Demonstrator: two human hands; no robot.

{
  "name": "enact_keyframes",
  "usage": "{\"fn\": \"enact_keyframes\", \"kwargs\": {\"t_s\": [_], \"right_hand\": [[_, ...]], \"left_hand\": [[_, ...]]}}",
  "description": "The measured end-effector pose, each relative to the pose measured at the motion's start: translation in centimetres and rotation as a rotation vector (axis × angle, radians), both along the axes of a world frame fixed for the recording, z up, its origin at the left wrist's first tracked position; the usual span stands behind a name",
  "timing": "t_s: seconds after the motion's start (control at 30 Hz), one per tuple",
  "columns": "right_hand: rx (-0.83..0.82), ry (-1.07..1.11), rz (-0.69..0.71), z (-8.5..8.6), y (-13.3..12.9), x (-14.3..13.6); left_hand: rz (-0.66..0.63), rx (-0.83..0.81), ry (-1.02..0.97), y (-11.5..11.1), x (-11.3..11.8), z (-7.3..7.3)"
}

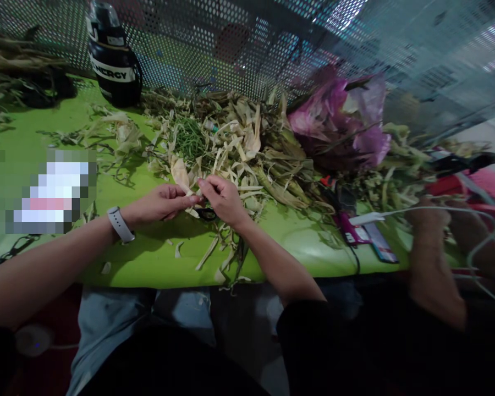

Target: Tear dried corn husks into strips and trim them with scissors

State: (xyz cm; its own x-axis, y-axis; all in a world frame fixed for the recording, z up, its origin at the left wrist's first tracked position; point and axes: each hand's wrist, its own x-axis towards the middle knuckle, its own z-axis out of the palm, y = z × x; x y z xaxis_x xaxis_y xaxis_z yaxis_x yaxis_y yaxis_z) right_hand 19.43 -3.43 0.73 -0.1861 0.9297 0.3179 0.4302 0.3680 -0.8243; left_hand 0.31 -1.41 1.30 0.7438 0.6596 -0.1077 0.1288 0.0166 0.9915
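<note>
A pale dried corn husk (180,174) stands up from the fingers of my left hand (163,202), which are closed around its lower end. My right hand (223,201) meets the left at the fingertips, thumb and forefinger pinched at the base of the husk. What lies between those right fingertips is too small to make out. Just below the hands, a black looped object (207,214), perhaps a scissor handle, rests on the green table (148,258). Behind them lie a tangle of thin green strands (188,137) and a heap of dried husks (235,124).
A black jug (115,74) stands at the back left against a perforated metal panel (181,49). Near the left arm lies a blurred-out phone-like screen (51,192). A pink plastic bag (338,121) sits behind. Another person's hands (429,220) are at right, beside a white cable (437,209).
</note>
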Motion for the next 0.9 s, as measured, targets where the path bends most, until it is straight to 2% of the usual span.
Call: {"fn": "enact_keyframes", "kwargs": {"t_s": [0.2, 0.3, 0.4, 0.47, 0.57, 0.67, 0.9], "right_hand": [[0.189, -0.027, -0.172, -0.1, 0.6, 0.5], [0.145, -0.008, -0.175, 0.0, 0.8, 0.9], [0.120, 0.011, -0.185, 0.3, 0.5, 1.0], [0.168, -0.041, -0.147, 0.4, 0.1, 0.9], [0.265, -0.186, -0.012, 0.3, -0.3, 0.3], [0.334, -0.233, 0.022, 0.1, -0.4, -0.2], [0.223, -0.092, 0.053, 0.2, -0.2, -0.2]], "left_hand": [[-0.096, -0.023, -0.007, -0.2, -0.3, 0.5], [-0.099, -0.029, -0.042, -0.1, -0.3, 0.6], [-0.032, -0.037, -0.131, 0.2, -0.1, 0.1], [0.029, -0.073, -0.206, 0.4, 0.1, -0.3], [0.073, -0.166, -0.297, 0.7, 0.1, -1.0], [0.086, -0.195, -0.293, 0.8, 0.1, -1.2], [0.018, -0.097, -0.229, 0.7, -0.1, -0.5]]}}
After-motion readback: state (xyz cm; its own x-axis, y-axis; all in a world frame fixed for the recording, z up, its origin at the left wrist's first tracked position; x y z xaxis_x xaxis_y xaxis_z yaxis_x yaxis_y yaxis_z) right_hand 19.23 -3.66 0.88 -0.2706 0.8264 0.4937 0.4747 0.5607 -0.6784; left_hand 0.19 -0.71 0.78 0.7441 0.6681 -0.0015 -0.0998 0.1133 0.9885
